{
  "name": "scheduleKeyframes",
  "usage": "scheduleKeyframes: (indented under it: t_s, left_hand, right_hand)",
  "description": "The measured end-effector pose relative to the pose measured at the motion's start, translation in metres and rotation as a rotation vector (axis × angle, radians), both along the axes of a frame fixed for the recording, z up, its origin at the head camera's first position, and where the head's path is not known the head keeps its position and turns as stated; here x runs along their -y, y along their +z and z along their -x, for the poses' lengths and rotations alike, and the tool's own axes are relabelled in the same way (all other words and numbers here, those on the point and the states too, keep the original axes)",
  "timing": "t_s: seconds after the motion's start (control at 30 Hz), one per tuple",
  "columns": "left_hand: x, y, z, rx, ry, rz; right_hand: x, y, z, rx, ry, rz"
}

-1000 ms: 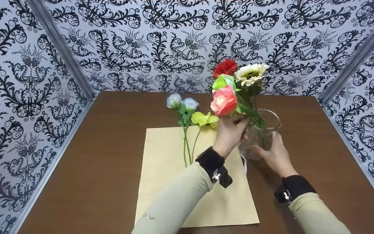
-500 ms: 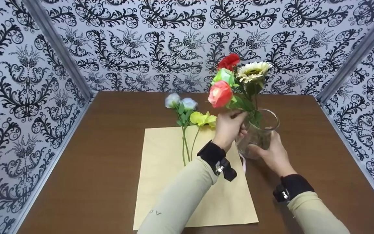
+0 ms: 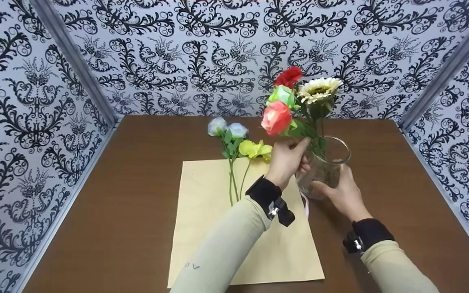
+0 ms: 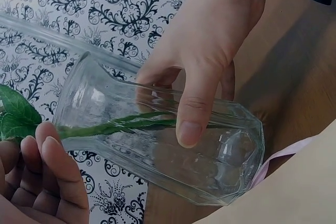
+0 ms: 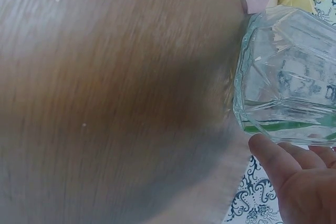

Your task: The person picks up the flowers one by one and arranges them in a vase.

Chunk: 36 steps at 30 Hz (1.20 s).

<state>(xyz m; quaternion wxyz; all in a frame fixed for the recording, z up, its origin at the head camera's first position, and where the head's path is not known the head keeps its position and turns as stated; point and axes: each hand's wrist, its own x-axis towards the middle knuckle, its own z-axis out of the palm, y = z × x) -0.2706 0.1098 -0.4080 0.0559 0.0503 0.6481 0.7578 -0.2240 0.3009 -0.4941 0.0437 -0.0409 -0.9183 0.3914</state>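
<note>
Your right grip (image 3: pixel 343 194) wraps the vase (image 4: pixel 157 155), likely steadying it; your left grip (image 3: pixel 286 160) pinches stems (image 4: pixel 113 127), probably controlling them.

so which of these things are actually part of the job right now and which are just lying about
In use, by the look of it:
glass vase, gripped by right hand
green stems inside it, left hand by its mouth
coral rose, mint green rose, red carnation, cream gerbera

Lying about, though perhaps for later:
two pale blue roses
yellow flower
tan paper sheet
pink ribbon
</note>
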Motion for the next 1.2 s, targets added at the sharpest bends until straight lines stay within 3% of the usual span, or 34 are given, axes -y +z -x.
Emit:
scheduleKeyframes:
  t_s: [0.2,0.57,0.97,1.2]
  left_hand:
    - [0.004,0.000,-0.001,-0.003,-0.019,0.004]
    - [0.018,-0.008,-0.005,0.002,-0.131,-0.036]
    - [0.049,-0.014,-0.004,-0.019,-0.141,0.063]
    - [0.074,-0.021,-0.002,-0.010,-0.099,0.114]
  right_hand:
    - [0.000,0.001,0.000,-0.004,0.000,-0.001]
    - [0.001,0.000,-0.001,-0.028,0.010,0.018]
    - [0.000,-0.002,0.002,-0.047,0.022,0.006]
    - [-0.001,-0.004,0.002,-0.066,0.021,0.002]
